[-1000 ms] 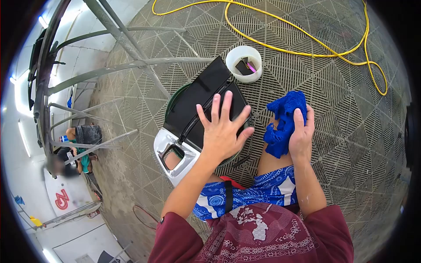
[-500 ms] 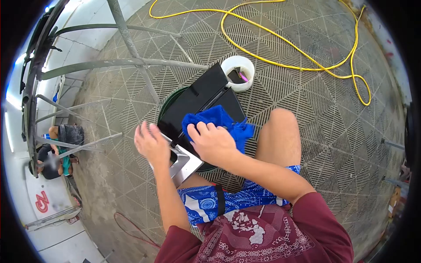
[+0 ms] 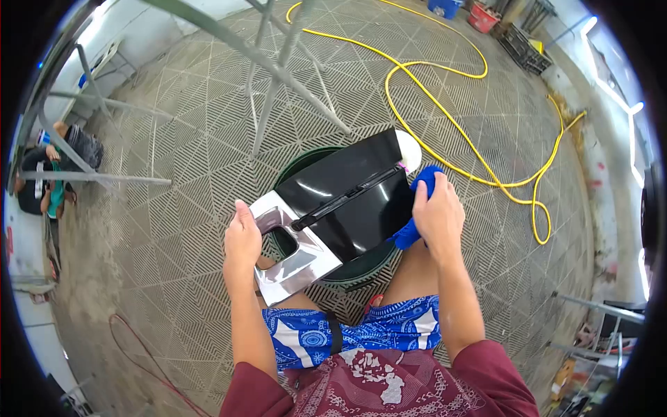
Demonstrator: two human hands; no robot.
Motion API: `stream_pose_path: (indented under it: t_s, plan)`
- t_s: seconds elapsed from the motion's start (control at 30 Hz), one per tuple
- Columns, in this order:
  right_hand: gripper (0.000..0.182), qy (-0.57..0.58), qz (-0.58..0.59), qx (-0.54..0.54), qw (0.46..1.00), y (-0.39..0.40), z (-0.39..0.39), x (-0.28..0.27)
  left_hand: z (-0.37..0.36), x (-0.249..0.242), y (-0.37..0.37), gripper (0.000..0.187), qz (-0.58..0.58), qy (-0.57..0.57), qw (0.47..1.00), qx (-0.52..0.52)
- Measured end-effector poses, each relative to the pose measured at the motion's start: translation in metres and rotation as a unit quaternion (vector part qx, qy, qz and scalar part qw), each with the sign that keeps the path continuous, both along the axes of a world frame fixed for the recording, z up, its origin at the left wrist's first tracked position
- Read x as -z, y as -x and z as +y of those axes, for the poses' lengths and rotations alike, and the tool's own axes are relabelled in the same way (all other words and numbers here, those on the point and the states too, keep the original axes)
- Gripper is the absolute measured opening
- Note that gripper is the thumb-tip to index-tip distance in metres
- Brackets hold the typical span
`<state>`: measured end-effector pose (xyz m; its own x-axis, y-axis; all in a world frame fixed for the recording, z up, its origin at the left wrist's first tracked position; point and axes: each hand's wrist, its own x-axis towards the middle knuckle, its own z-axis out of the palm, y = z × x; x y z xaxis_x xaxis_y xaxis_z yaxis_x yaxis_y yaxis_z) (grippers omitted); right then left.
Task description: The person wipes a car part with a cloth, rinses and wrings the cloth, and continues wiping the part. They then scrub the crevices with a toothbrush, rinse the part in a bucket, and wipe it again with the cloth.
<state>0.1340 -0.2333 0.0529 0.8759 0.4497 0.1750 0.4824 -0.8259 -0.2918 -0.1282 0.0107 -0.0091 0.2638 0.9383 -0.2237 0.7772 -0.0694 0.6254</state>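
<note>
Head view: looking down on black-and-silver panel (image 3: 361, 222), lying slantwise across dark green tub (image 3: 368, 268) in front of the lap.
Blue cloth (image 3: 405, 236): moved off the middle of the black face; now bunched at the right-hand edge.
Right hand (image 3: 441, 215): fingers closed round the cloth, pressing it against or just beside that edge.
Left hand (image 3: 243, 240): lowered to the outer side of silver frame (image 3: 306, 267); fingers loosely curled, not clenched. Firm grasp or mere contact: cannot tell.
Black face: exposed between the 2 hands, with bright reflections showing. Judged easier to inspect with cloth at the edge.
White bucket (image 3: 410, 149): now partly hidden behind the panel's far corner; seen more fully 0.5 s earlier.
Surroundings: yellow hose (image 3: 451, 115) looped on patterned floor (image 3: 201, 208); metal stand (image 3: 313, 94) beyond the panel; 1 other person (image 3: 52, 184) low at far left, well apart.
</note>
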Motion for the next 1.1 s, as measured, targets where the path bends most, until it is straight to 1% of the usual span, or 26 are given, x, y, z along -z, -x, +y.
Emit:
stream_pose_path:
  t_s: [0.03, 0.07, 0.1, 0.13, 0.17, 0.2, 0.23, 0.33, 0.37, 0.43, 0.47, 0.5, 0.53, 0.57, 0.6, 0.63, 0.7, 0.77, 0.83, 0.87, 0.9, 0.93, 0.97, 1.03, 1.1]
  plan:
    - [0.042, -0.033, -0.027, -0.007, 0.999, 0.024, 0.02, -0.016, 0.002, 0.006, 0.002, 0.081, -0.007, -0.005, 1.0, 0.004]
    - [0.038, -0.054, -0.037, -0.051, 0.997, 0.044, 0.038, -0.018, -0.002, -0.006, -0.002, 0.082, -0.008, 0.013, 1.0, -0.004]
    - [0.034, -0.073, -0.009, -0.099, 0.992, 0.065, 0.061, -0.02, -0.006, -0.011, -0.003, 0.082, -0.014, 0.015, 1.0, -0.006]
    - [0.041, -0.048, 0.068, -0.14, 0.987, 0.086, 0.085, -0.021, -0.008, -0.015, -0.005, 0.081, -0.017, 0.007, 1.0, -0.005]
    - [0.035, -0.069, 0.072, -0.207, 0.973, 0.105, 0.108, -0.007, -0.008, -0.016, -0.006, 0.08, -0.021, -0.002, 1.0, -0.003]
    - [0.033, -0.073, 0.05, -0.271, 0.958, 0.122, 0.132, 0.011, -0.003, -0.002, -0.004, 0.079, -0.011, -0.034, 0.999, 0.002]
    - [0.031, -0.076, 0.028, -0.334, 0.939, 0.13, 0.15, 0.025, -0.003, 0.0, -0.006, 0.079, -0.022, -0.036, 0.999, 0.003]
    - [0.029, -0.069, -0.022, -0.314, 0.947, 0.123, 0.176, 0.028, 0.0, 0.006, -0.006, 0.077, -0.014, -0.078, 0.997, -0.007]
    - [0.026, -0.064, -0.072, -0.278, 0.956, 0.11, 0.176, 0.03, 0.0, 0.008, -0.006, 0.077, -0.019, -0.076, 0.997, -0.011]
    - [0.029, -0.057, -0.055, -0.175, 0.981, 0.068, 0.173, 0.023, -0.004, 0.006, -0.005, 0.075, -0.042, -0.078, 0.996, -0.008]
    - [0.034, -0.028, -0.038, -0.121, 0.991, 0.038, 0.169, 0.022, -0.006, 0.002, -0.006, 0.073, -0.028, -0.068, 0.997, -0.017]
    - [0.036, -0.019, -0.053, -0.093, 0.994, 0.001, 0.164, 0.037, -0.007, 0.003, -0.007, 0.073, -0.032, -0.067, 0.997, -0.022]
    - [0.039, -0.007, -0.05, -0.071, 0.996, -0.026, 0.157, 0.038, -0.007, 0.005, -0.007, 0.075, -0.039, -0.072, 0.996, -0.026]
    - [0.043, 0.018, -0.024, -0.043, 0.999, -0.051, 0.152, 0.038, -0.008, 0.004, -0.008, 0.076, -0.048, -0.079, 0.995, -0.029]
    - [0.045, 0.022, 0.008, -0.028, 0.999, -0.08, 0.148, 0.048, -0.009, 0.001, -0.008, 0.076, -0.053, -0.081, 0.995, -0.029]
    - [0.045, 0.021, 0.055, -0.01, 0.998, -0.093, 0.145, 0.043, -0.009, -0.001, -0.008, 0.076, -0.059, -0.085, 0.994, -0.034]
    - [0.045, 0.031, 0.044, -0.032, 0.998, -0.135, 0.132, 0.07, -0.008, 0.001, -0.007, 0.077, -0.048, -0.075, 0.996, -0.025]
    - [0.044, 0.083, 0.008, -0.053, 0.995, -0.139, 0.119, 0.055, -0.007, 0.0, -0.006, 0.079, -0.038, -0.064, 0.996, -0.038]
    - [0.042, -0.027, -0.059, -0.057, 0.996, -0.133, 0.116, 0.043, -0.007, -0.004, -0.003, 0.079, -0.047, -0.053, 0.997, -0.036]
    - [0.042, -0.075, -0.114, -0.063, 0.989, -0.123, 0.117, 0.036, -0.005, -0.005, -0.003, 0.079, -0.04, -0.029, 0.998, -0.026]
    - [0.042, -0.091, -0.111, -0.118, 0.983, -0.103, 0.12, 0.019, -0.005, -0.007, -0.002, 0.079, -0.043, -0.026, 0.998, -0.038]
    - [0.041, -0.084, -0.098, -0.199, 0.972, -0.088, 0.13, 0.012, -0.005, -0.01, -0.001, 0.076, -0.038, -0.027, 0.998, -0.03]
    - [0.04, -0.075, -0.083, -0.274, 0.955, -0.073, 0.138, 0.012, -0.006, -0.012, 0.0, 0.074, -0.032, -0.028, 0.999, -0.018]
    - [0.037, -0.022, -0.078, -0.39, 0.917, -0.036, 0.157, 0.027, -0.007, -0.01, 0.0, 0.074, -0.039, -0.029, 0.998, -0.035]
    - [0.034, -0.007, -0.129, -0.398, 0.908, 0.008, 0.17, 0.03, -0.003, -0.008, 0.004, 0.073, -0.036, -0.032, 0.998, -0.03]
